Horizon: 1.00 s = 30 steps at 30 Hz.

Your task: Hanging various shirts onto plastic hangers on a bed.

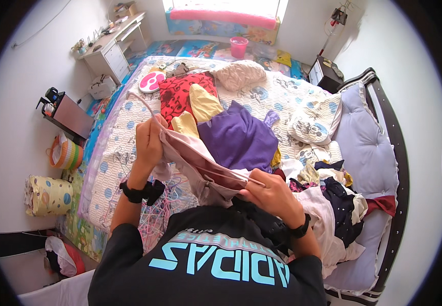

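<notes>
cloth (220,193), pale pink, slack between fingers (258,189)

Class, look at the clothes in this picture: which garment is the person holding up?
The pale pink garment, gripped by both the left hand and right hand. The purple garment and heaped clothes lie on the bed.

Strong daylight pours from the window (226,4) at 12 o'clock, whose glass burns out to plain white. The room is bright throughout; the bed cover (114,148) looks pale and slightly washed out, the wall (420,107) at 3 o'clock evenly lit. Near the centre, the pale garment (195,166) has a shaded inner side. The black shirt (129,270) at 6 o'clock is darker. Fisheye distortion bows the headboard (404,153) at 3 o'clock, and black fills the corners.
</notes>
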Available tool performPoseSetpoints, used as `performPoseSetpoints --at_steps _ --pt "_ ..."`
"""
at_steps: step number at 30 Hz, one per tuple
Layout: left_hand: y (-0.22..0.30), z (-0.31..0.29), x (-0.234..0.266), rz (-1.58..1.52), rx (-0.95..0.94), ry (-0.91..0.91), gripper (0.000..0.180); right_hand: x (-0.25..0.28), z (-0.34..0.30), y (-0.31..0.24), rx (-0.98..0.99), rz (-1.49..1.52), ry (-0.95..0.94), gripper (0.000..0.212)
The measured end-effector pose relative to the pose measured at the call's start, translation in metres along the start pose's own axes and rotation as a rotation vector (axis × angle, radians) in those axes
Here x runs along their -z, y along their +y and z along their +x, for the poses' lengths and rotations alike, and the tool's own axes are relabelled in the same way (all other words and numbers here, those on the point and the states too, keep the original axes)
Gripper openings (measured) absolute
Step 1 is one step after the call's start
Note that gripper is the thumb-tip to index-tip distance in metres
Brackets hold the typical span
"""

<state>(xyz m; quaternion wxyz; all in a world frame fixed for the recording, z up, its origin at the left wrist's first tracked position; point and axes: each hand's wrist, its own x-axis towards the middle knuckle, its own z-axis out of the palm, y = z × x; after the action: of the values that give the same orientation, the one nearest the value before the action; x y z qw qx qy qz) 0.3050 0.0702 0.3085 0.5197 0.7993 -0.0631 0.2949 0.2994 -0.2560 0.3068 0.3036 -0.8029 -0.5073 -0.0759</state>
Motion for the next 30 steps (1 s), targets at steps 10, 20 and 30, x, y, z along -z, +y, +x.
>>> performPoseSetpoints --at_steps 10,20,30 --pt "0.005 -0.004 -0.008 0.052 -0.195 0.093 0.024 0.009 -0.001 -0.008 -0.09 0.035 0.015 0.026" --pt "0.018 0.024 0.017 0.055 -0.313 -0.026 0.035 0.022 -0.012 -0.019 0.029 -0.328 -0.022 0.02" --pt "0.014 0.038 0.02 -0.03 -0.291 -0.054 0.038 0.025 -0.007 -0.021 0.072 -0.365 -0.11 0.018"
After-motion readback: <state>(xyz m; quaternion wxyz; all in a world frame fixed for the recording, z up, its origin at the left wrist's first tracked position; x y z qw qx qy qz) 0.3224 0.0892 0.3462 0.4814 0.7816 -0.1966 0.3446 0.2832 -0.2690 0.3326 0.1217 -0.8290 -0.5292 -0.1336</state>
